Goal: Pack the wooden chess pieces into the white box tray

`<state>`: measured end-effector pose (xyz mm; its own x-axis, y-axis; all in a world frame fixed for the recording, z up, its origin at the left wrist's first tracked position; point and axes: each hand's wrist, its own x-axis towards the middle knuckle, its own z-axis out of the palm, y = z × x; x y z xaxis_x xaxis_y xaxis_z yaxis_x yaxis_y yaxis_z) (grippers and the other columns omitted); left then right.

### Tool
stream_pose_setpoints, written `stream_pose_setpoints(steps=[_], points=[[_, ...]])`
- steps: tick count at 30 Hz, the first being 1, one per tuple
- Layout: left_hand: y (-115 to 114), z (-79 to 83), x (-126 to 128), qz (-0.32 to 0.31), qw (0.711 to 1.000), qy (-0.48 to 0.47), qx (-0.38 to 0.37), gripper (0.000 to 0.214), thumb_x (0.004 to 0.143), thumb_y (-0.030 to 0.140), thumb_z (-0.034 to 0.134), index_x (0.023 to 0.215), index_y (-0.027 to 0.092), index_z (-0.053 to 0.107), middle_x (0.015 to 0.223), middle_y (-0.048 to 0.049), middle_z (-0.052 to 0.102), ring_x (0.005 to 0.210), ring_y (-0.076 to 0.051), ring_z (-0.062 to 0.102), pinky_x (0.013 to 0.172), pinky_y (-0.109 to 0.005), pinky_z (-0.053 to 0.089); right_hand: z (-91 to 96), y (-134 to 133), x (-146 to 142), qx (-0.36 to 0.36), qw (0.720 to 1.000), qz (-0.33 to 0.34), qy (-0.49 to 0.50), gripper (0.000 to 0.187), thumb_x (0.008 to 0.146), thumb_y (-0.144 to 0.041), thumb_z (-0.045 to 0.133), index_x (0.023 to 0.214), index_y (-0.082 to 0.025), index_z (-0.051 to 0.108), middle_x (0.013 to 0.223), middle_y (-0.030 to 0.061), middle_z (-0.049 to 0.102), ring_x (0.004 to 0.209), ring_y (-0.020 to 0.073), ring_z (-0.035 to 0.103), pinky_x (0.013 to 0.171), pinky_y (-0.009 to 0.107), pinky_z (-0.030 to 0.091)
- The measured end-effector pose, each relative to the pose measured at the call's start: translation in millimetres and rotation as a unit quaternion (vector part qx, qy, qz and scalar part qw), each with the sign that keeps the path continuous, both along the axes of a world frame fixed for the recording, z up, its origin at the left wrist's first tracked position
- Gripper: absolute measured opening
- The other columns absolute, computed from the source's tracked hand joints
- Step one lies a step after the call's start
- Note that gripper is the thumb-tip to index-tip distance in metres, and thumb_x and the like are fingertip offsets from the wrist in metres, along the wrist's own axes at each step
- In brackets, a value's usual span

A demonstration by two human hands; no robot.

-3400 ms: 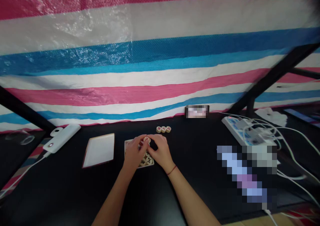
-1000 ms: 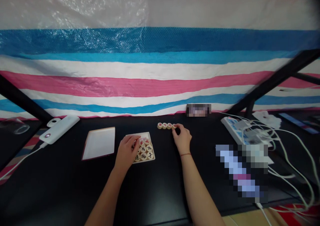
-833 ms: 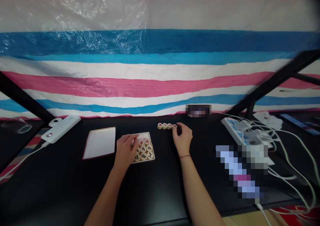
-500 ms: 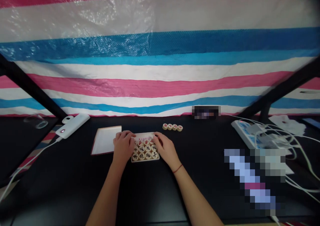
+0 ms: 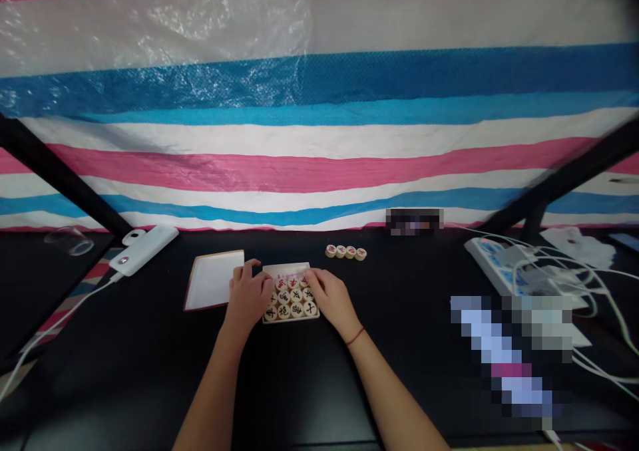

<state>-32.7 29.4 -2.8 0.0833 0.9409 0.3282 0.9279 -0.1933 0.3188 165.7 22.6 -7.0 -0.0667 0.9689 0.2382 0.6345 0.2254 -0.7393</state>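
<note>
Open box (image 5: pixel 285 269) on black desk (image 5: pixel 299 391), between the two hands; round game pieces (image 5: pixel 296 295) inside, black characters in the two near rows, red in the row behind. Left hand (image 5: pixel 248 295) at the box's left side, thumb over the edge; its grip is fairly wide, forefinger parted from thumb, nothing seen between them. Right hand (image 5: pixel 333 298) at the right side, thumb by the far right corner; its grip looks narrow, but cannot tell whether it pinches the wall or a piece. Row of four red-marked pieces (image 5: pixel 346 252) lies on the desk beyond the right hand, side by side, apart from the box. Lid (image 5: pixel 215 279), white inside, lies left of the box, near the left hand. Power strip (image 5: pixel 492 265) with white cables well to the right. Striped sheet (image 5: pixel 319 171) hangs behind.
</note>
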Motion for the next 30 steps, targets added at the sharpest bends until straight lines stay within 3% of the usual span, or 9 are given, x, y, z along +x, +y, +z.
stream_pose_setpoints(steps=[8, 13, 18, 23, 27, 30], points=[[-2, 14.1, 1, -0.045, 0.997, -0.026, -0.053, 0.017, 0.08, 0.025, 0.056, 0.071, 0.024, 0.07, 0.1, -0.0057, 0.069, 0.099, -0.03, 0.05, 0.086, -0.049, 0.038, -0.9, 0, 0, 0.003, 1.0, -0.006, -0.006, 0.035, 0.097, -0.039, 0.04, 0.096, -0.021, 0.07, 0.081, 0.0047, 0.068, 0.078, 0.0188, 0.064, 0.075, 0.027, 0.046], [-4, 21.1, -1, -0.057, 0.993, -0.042, -0.097, 0.015, 0.08, 0.025, 0.054, 0.077, 0.026, 0.068, 0.085, -0.0029, 0.072, 0.095, -0.028, 0.053, 0.089, -0.05, 0.033, 0.0, 0, 0, 0.002, 1.0, -0.005, -0.004, 0.035, 0.097, -0.039, 0.041, 0.095, -0.021, 0.071, 0.081, 0.0046, 0.068, 0.077, 0.0185, 0.063, 0.075, 0.027, 0.046], [-2, 28.0, -6, -0.07, 0.984, -0.044, -0.156, 0.017, 0.082, 0.027, 0.051, 0.088, 0.026, 0.068, 0.09, -0.0023, 0.071, 0.097, -0.026, 0.055, 0.088, -0.046, 0.034, -0.3, 0, 1, -0.011, 1.0, -0.003, -0.007, 0.035, 0.097, -0.038, 0.041, 0.096, -0.02, 0.071, 0.08, 0.0045, 0.067, 0.077, 0.0181, 0.062, 0.074, 0.026, 0.044], [1, 29.0, -13, -0.094, 0.974, -0.059, -0.197, 0.021, 0.083, 0.039, 0.055, 0.095, 0.027, 0.068, 0.096, -0.0014, 0.071, 0.098, -0.025, 0.057, 0.091, -0.045, 0.035, -0.7, -1, 2, -0.019, 1.0, 0.001, 0.0, 0.036, 0.097, -0.039, 0.041, 0.095, -0.021, 0.072, 0.078, 0.0042, 0.066, 0.077, 0.018, 0.062, 0.073, 0.026, 0.043], [2, 23.7, -15, -0.086, 0.975, -0.056, -0.198, 0.023, 0.084, 0.037, 0.055, 0.1, 0.027, 0.067, 0.092, -0.0018, 0.071, 0.096, -0.025, 0.06, 0.09, -0.046, 0.036, -0.4, -1, 2, -0.018, 1.0, -0.004, 0.001, 0.034, 0.097, -0.038, 0.042, 0.096, -0.021, 0.072, 0.078, 0.0039, 0.066, 0.074, 0.0175, 0.061, 0.071, 0.026, 0.044], [4, 20.7, -15, -0.075, 0.983, -0.074, -0.148, 0.023, 0.085, 0.034, 0.054, 0.101, 0.025, 0.067, 0.096, -0.0031, 0.071, 0.097, -0.025, 0.061, 0.09, -0.045, 0.039, 1.0, -1, 2, -0.006, 1.0, -0.005, 0.006, 0.033, 0.097, -0.037, 0.043, 0.096, -0.02, 0.071, 0.078, 0.0037, 0.066, 0.072, 0.017, 0.061, 0.071, 0.027, 0.044]])
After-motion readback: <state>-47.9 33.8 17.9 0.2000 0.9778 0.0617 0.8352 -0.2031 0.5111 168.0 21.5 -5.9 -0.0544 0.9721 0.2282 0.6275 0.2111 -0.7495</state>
